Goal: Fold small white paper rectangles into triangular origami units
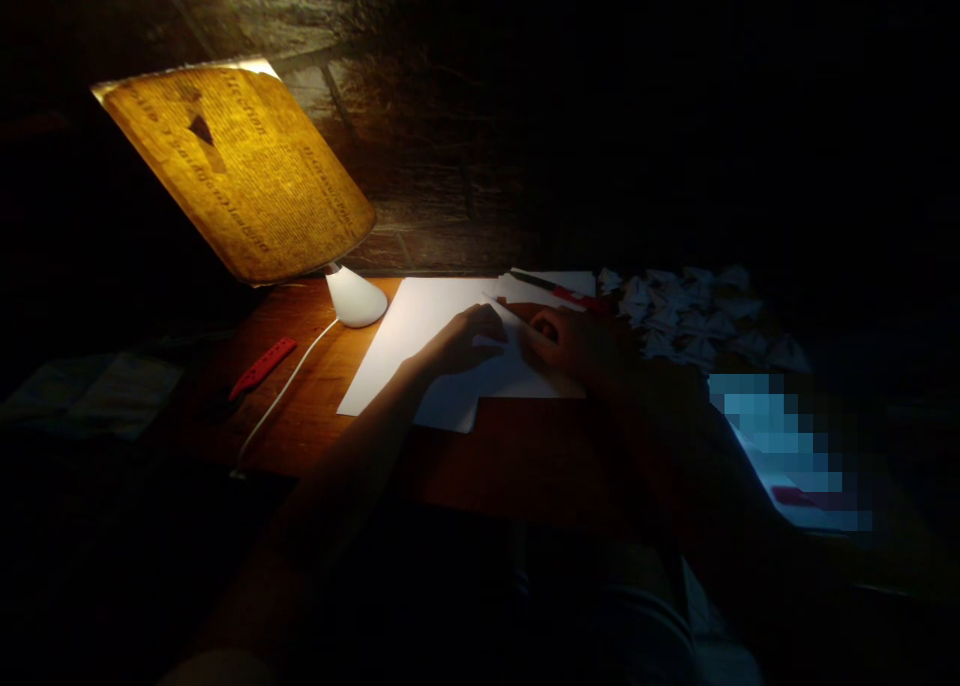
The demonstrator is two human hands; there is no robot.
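White sheets of paper (394, 331) lie overlapping on the wooden table under the lamp light. My left hand (469, 336) rests over them, fingers bent and fingertips at a sheet of paper (517, 324) with a raised, slanting edge. On the other side of that sheet, my right hand (566, 338) is curled, thumb and forefinger closed at its edge. Shadow hides part of both grips. Behind the hands, a dark, slim tool with a red part (551, 286) lies on more paper.
A lamp with a yellow newsprint shade (240, 176) and white base (356, 299) stands at left, its white cord (281, 391) trailing down. Near it lies a red cutter-like tool (262, 366). Several folded white paper pieces (679, 311) are heaped at right, beside a glowing, pixelated screen (780, 446).
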